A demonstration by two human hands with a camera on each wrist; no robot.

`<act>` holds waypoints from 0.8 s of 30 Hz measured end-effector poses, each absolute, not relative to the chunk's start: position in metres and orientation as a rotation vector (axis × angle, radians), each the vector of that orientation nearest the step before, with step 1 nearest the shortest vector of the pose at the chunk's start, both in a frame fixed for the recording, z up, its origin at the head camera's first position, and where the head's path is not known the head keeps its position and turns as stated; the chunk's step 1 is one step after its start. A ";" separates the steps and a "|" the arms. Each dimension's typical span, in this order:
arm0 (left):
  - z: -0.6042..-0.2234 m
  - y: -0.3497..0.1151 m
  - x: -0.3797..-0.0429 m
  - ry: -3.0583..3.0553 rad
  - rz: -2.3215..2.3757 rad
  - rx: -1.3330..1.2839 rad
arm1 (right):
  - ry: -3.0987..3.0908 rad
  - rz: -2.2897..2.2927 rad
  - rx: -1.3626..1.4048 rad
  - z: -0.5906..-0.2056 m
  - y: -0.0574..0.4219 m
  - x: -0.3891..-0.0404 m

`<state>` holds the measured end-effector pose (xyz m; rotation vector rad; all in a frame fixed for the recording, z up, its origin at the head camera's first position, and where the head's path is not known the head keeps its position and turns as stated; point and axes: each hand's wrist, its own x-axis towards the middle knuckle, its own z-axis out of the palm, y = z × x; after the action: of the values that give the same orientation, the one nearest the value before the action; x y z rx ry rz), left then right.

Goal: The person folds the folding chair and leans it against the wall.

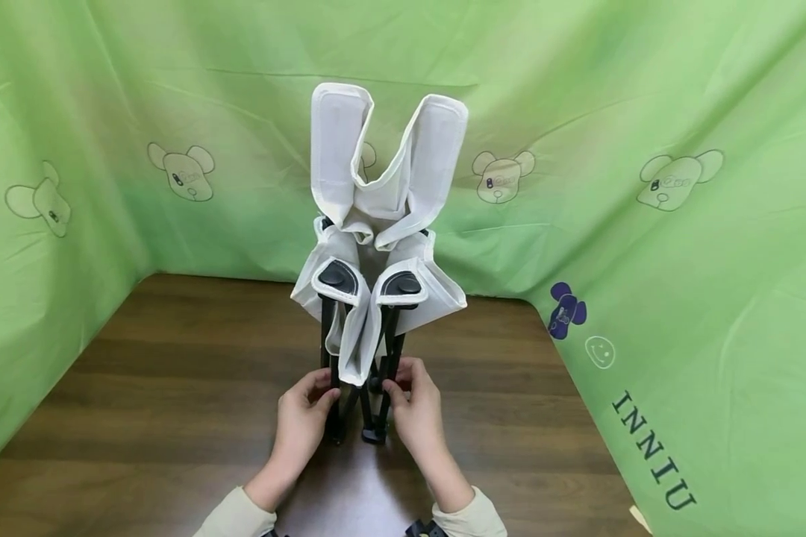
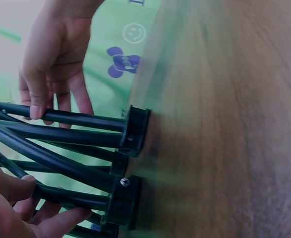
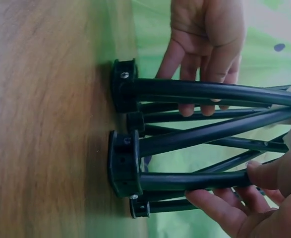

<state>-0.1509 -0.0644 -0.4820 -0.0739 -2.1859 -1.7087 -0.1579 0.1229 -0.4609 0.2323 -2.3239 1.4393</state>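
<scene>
A small folding chair with white fabric [image 1: 336, 149] and black tubular legs [image 1: 327, 335] stands upright and mostly folded on the table. My left hand [image 1: 301, 414] pinches a leg on the left side, low down, between thumb and fingers. On the right side, my right hand [image 1: 418, 410] pinches another leg at about the same height. Both wrist views show the crossed tubes close up, with black plastic feet [image 2: 123, 203] on the tabletop. In the right wrist view, the left hand's fingers [image 3: 187, 64] reach behind a tube.
The chair stands on a brown wood-grain table [image 1: 175, 388]. Green cloth [image 1: 242, 67] printed with bear heads surrounds the table at the back and both sides, close behind the chair. A small pale piece [image 1: 639, 518] lies at the table's right edge.
</scene>
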 end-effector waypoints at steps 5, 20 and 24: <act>-0.486 -0.065 -0.151 -2.210 -1.592 -0.123 | -2.345 1.291 0.306 -0.463 0.120 -0.159; -0.485 -0.054 -0.167 -2.240 -1.519 -0.213 | -2.328 1.197 0.311 -0.465 0.126 -0.170; -0.485 -0.049 -0.173 -2.239 -1.498 -0.223 | -2.319 1.160 0.300 -0.465 0.128 -0.175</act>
<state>-0.1729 -0.0488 -0.4850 -0.2234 -2.2390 -1.4981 -0.1746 0.1278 -0.4653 0.2996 -2.3185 1.1601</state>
